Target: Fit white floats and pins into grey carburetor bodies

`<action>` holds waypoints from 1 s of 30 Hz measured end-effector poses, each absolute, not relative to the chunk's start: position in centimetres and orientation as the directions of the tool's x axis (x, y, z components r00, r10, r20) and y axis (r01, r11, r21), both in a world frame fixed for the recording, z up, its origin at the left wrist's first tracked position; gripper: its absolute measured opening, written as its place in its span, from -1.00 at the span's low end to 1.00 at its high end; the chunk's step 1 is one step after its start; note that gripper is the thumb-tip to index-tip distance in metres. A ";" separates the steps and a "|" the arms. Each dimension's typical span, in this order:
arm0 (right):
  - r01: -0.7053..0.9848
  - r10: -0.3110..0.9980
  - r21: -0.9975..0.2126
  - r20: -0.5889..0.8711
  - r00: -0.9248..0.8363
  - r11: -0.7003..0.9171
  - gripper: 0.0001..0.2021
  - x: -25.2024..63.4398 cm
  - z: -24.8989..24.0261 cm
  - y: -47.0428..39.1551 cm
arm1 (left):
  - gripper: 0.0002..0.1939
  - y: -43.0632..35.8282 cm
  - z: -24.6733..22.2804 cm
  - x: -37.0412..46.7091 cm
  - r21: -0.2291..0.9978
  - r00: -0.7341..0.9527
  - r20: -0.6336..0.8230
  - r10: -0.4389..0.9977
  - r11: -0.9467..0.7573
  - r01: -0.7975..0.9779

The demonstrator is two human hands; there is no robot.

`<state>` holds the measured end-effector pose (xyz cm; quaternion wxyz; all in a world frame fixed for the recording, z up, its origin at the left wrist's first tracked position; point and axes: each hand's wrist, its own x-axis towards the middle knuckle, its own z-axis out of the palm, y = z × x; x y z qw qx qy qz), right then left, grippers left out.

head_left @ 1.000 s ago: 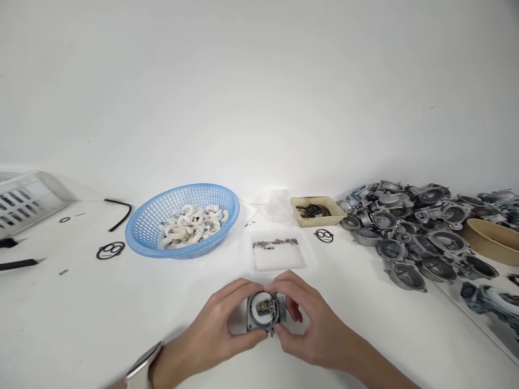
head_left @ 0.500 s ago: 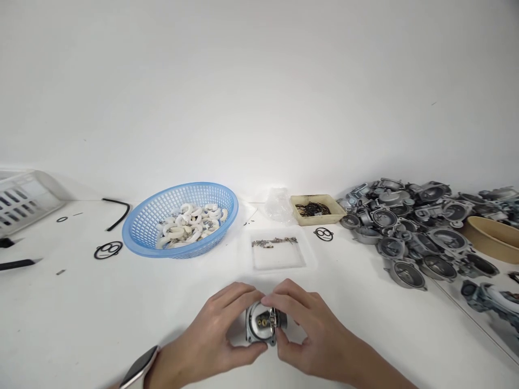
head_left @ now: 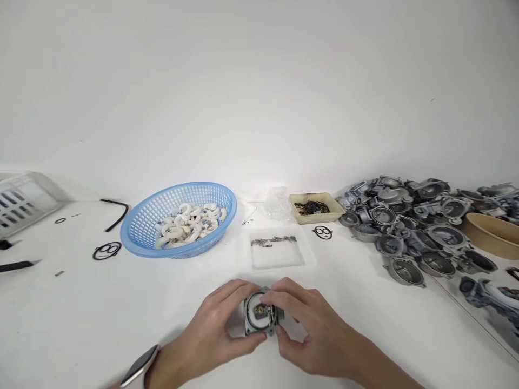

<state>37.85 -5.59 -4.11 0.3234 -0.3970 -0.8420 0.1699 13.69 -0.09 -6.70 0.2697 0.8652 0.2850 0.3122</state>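
Low in the head view, a grey metal carburetor body point(head_left: 250, 321) lies between my two hands, its round cavity facing up. Inside it I see a white ring-like float point(head_left: 253, 303) and small brass jets point(head_left: 258, 310). My left hand point(head_left: 214, 324) grips the body from the left, fingers at its far edge and thumb at its near edge. From the right, my right hand point(head_left: 314, 329) has its index fingertip over the cavity near a small metal piece point(head_left: 270, 310). Its thumb touches the body's right side. Whether the right fingers pinch anything is hidden.
A blue basket point(head_left: 133, 246) holds white floats. A clear tray point(head_left: 279, 262) has small metal pins; a cream tray point(head_left: 340, 215) holds black gaskets. Many carburetor parts point(head_left: 405, 237) are heaped at right beside a tan bowl point(head_left: 494, 237). A white crate point(head_left: 24, 202) stands at left.
The carburetor body has tilted to face more upward and shows more of its cavity. My right fingers have shifted slightly over the small metal piece, which sits lower in the cavity.
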 end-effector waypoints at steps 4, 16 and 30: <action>0.548 0.774 -0.548 0.412 -0.481 0.632 -0.41 37.8 -4.1 -5.4 | -0.36 0.0 -6.7 13.6 0.641 0.663 0.377 0.647 -0.699 0.317; 0.608 0.778 -0.490 0.457 -0.432 0.625 -0.42 37.7 -4.5 -5.6 | -0.31 0.1 -6.6 13.4 0.573 0.698 0.419 0.580 -0.766 0.293; 0.614 0.768 -0.470 0.475 -0.430 0.634 -0.47 37.5 -4.7 -5.8 | -0.38 0.1 -6.6 13.5 0.621 0.695 0.377 0.612 -0.724 0.300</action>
